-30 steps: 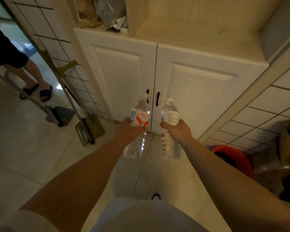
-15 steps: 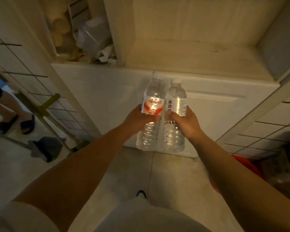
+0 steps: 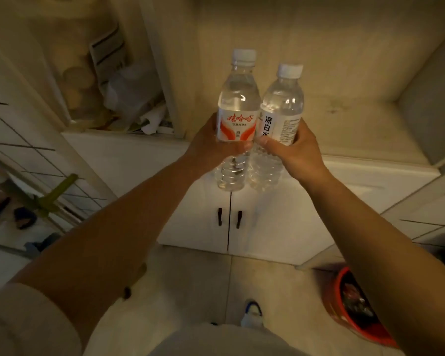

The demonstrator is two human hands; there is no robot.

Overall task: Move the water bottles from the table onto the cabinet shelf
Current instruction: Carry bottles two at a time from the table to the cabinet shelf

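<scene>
I hold two clear water bottles upright, side by side and touching, in front of the cabinet shelf point(image 3: 344, 124). My left hand point(image 3: 211, 147) grips the bottle with the red and white label point(image 3: 238, 98) around its middle. My right hand point(image 3: 293, 147) grips the bottle with the white label and black characters point(image 3: 283, 104). Both have white caps. Their upper halves stand level with the open pale wooden shelf; their bases hang in front of the white cabinet front below it.
A vertical divider point(image 3: 162, 68) splits the shelf; the left compartment point(image 3: 108, 93) is crowded with bags, paper and jars. White double doors point(image 3: 228, 222) with dark handles are below. A red bin point(image 3: 352, 304) stands on the floor at right, a green-handled broom point(image 3: 54, 194) at left.
Both hands have lifted the bottles from door height up to shelf level and brought them together. The view has tilted up toward the shelf.
</scene>
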